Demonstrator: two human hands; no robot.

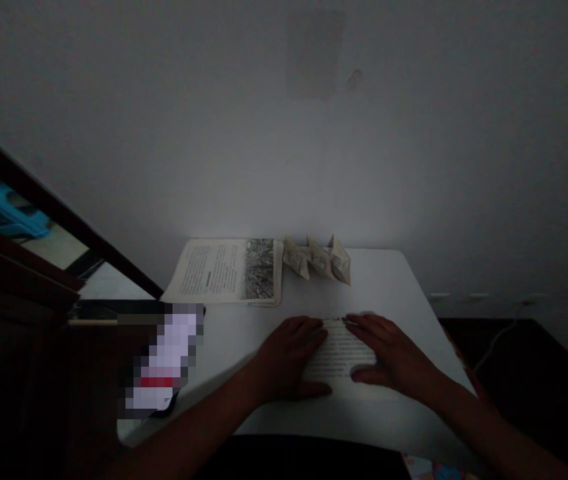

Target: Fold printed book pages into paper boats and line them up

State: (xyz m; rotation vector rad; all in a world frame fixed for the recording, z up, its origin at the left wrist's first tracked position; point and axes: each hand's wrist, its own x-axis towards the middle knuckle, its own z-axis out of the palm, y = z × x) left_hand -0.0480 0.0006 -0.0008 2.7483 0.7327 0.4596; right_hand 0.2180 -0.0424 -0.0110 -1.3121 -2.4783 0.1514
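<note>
A printed paper sheet (pixel 340 352) lies on the white table (pixel 394 280) in front of me. My left hand (pixel 289 357) rests flat on the sheet's left part, fingers stretched toward its top edge. My right hand (pixel 389 353) lies flat on the right part, fingers pointing left. The fingertips of both hands nearly meet at the sheet's top edge. Neither hand holds anything. The light is dim.
An open book (pixel 229 270) lies at the table's back left. Three folded paper shapes (pixel 318 259) stand in a row beside it, near the wall. A blurred-out object (pixel 164 357) sits at the left edge. Dark wooden furniture (pixel 24 280) stands to the left.
</note>
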